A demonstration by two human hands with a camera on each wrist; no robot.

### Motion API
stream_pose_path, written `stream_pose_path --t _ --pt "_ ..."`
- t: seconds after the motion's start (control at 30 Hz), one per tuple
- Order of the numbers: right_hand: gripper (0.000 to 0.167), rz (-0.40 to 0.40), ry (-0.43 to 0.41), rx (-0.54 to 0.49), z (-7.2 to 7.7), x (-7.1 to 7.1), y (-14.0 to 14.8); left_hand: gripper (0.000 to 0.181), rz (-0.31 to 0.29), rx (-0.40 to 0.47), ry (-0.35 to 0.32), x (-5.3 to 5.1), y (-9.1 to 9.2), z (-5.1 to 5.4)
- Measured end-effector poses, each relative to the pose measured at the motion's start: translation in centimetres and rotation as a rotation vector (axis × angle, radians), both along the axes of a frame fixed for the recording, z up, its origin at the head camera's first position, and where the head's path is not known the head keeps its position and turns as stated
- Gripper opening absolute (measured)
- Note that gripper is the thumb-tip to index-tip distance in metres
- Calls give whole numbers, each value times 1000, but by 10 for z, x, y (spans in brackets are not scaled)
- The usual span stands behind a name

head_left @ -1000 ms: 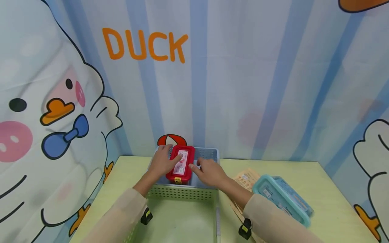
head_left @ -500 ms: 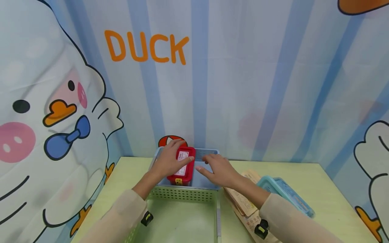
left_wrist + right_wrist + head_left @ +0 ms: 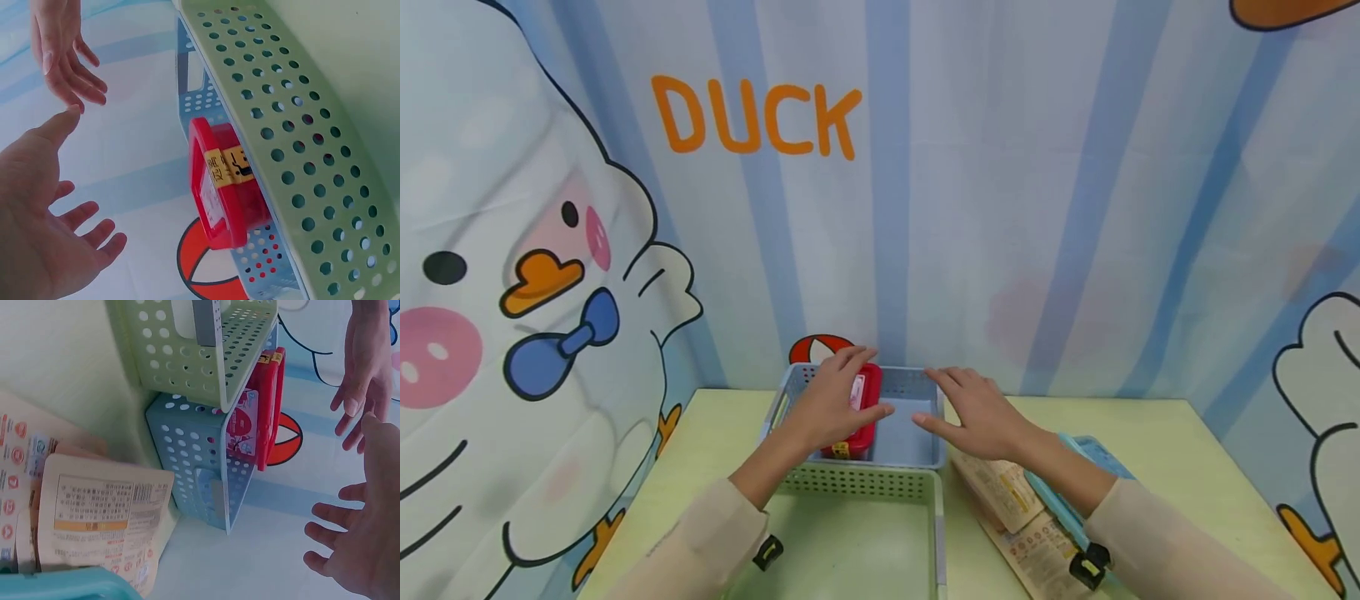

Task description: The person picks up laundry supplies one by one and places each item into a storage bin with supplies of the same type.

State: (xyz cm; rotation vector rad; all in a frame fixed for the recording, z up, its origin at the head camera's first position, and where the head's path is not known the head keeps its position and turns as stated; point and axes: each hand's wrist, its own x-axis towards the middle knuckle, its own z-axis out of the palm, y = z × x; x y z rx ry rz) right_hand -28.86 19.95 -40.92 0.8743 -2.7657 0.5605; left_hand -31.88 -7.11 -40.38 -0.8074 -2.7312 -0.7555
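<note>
A red lidded plastic box with a yellow sticker stands in the left part of a blue perforated basket. My left hand hovers over the box with relaxed, spread fingers. In the left wrist view, a gap shows between the left hand and the red box. My right hand is held above the blue basket's right edge, fingers loosely extended, holding nothing. The right wrist view shows the right hand apart from both baskets. Part of the box's lid is hidden behind my left hand in the head view.
A green perforated basket stands directly in front of the blue one. To the right lie beige printed packages and a turquoise container, partly covered by my right arm. A printed curtain hangs behind the pale yellow table.
Both hands have lifted off the red box. The right hand has moved right, away from it, and the left hand has shifted slightly right over it. The box stays in the blue basket.
</note>
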Motion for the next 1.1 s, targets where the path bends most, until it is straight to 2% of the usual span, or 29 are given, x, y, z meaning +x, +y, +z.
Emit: stream_pose_path --t 0.1,0.23,0.4,0.57,0.7,0.83,1.1 --pt "78 2 -1 10 2 3 6 89 3 -1 -3 3 5 -1" --pt "80 15 12 29 4 4 12 90 18 17 -54 9 9 -2" --pt "79 14 45 40 8 8 24 87 10 28 -76 14 20 -9" --pt "76 9 4 40 16 14 37 83 -6 34 -88 16 35 -17" --pt "76 3 -31 46 21 20 48 82 -29 60 -157 21 50 -18" --pt "74 2 -27 59 28 23 60 76 -43 84 -223 27 67 -16" --pt "63 24 7 57 40 16 75 61 -45 208 -314 37 101 -18"
